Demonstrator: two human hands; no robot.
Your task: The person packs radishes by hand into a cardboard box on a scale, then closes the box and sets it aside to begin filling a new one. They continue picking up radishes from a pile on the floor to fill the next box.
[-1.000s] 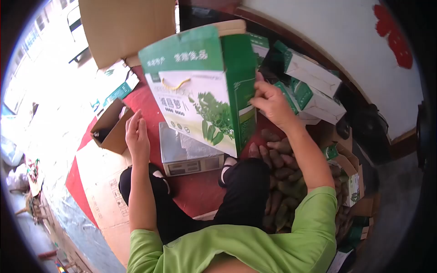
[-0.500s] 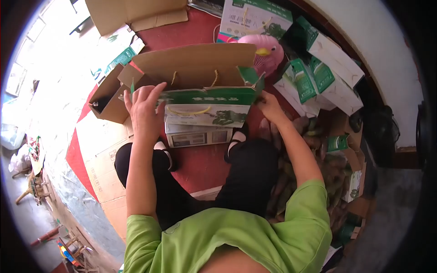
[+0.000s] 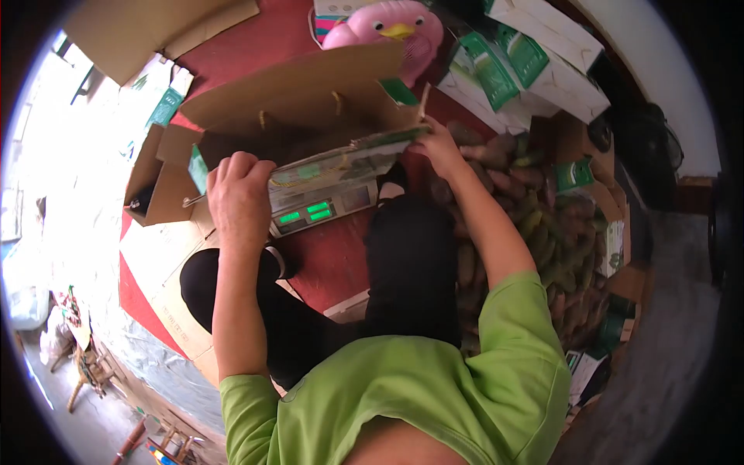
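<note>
An open cardboard carton [image 3: 294, 89] with yellow cord handles stands between my feet. My left hand [image 3: 239, 194] is closed over the left end of its front panel, fingers curled across the top edge. At the other end of that panel, my right hand [image 3: 436, 147] pinches the corner near a raised flap. The printed front panel [image 3: 341, 164] leans outward, towards me. Beneath the carton is a digital scale [image 3: 353, 200] whose green figures are lit but too blurred to read. The carton's inside is in shadow, so its contents cannot be made out.
Elongated brown and green tubers [image 3: 542, 232] lie heaped at my right. White and green cartons [image 3: 535, 77] stand at the back right, beside a pink bird-faced object [image 3: 395, 31]. Flattened cardboard [image 3: 167, 271] covers the floor at left, near another open box [image 3: 167, 170].
The carton's front panel has tipped outward, with both hands still on it. The scale's lit display has come into sight. My view has shifted, so the surroundings sit higher in it.
</note>
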